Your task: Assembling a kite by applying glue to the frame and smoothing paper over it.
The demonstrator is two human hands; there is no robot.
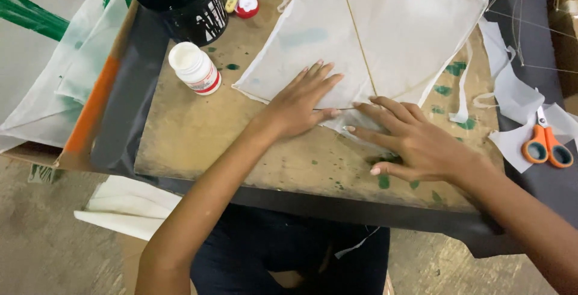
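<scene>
Both hands flat on the white paper kite point(361, 36), centre/upper-centre of frame, lying on the paint-spotted board surface point(198, 138). Left hand point(298, 105) pins the sheet's lower edge, palm down, fingers spread & straight, not gripping anything, prob. to keep the paper from sliding. Right hand point(415, 141) sits just right of it, wrist coming in from lower right, fingers extended, tips pressing on the folded bottom corner near the thin stick point(358, 36) that runs up the middle, looks like it's smoothing/holding a fold down. No clench on either side, just flat pressure. Glue bottle point(194, 67) w/ white cap stands upper left of the hands, black tub point(180, 3) behind it. Orange scissors point(545, 144) at right edge, well apart, on paper scraps point(512, 99).
</scene>
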